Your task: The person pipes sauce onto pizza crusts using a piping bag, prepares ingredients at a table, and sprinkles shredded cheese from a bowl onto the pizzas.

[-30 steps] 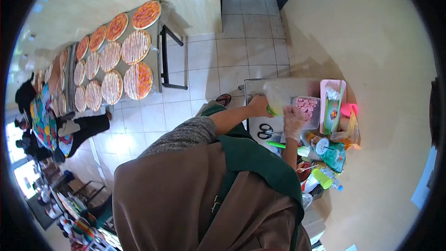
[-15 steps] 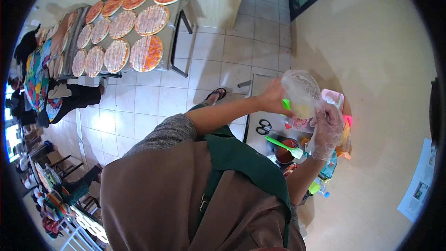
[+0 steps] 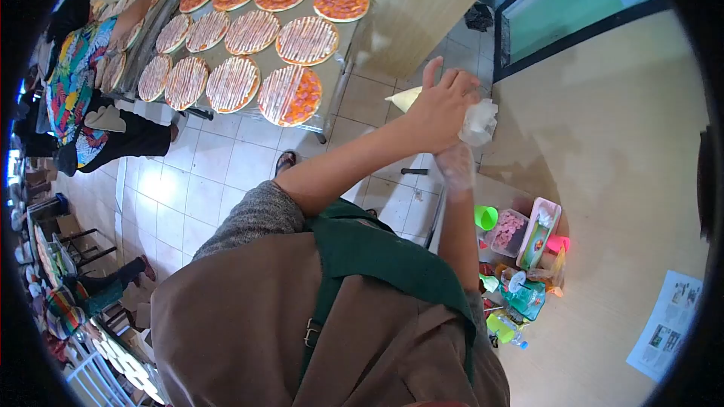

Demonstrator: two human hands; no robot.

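Note:
A clear plastic piping bag [image 3: 404, 99] filled with pale yellow sauce is held up in front of me, its narrow tip pointing left toward the pizzas. My bare left hand [image 3: 445, 109] wraps across the bag, with its back toward the camera and thumb pointing up. Crumpled plastic [image 3: 479, 122] from the bag's upper end sticks out to the right of that hand. My right hand [image 3: 455, 167], in a clear disposable glove, is raised just below, close against the left wrist. Its fingers are blurred and mostly hidden behind the left hand.
Rows of pizzas [image 3: 308, 40] with sauce and pale stripes cover a table at upper left; one nearest pizza [image 3: 290, 96] is striped over part. Right of me are a green cup [image 3: 486, 217], a tub of pink pieces [image 3: 510, 231] and bottles. A co-worker [image 3: 83, 98] stands left.
Both hands have moved up and left with the piping bag, away from the side table. The bag now lies sideways, tip leftward. The view has turned, showing more of the doorway.

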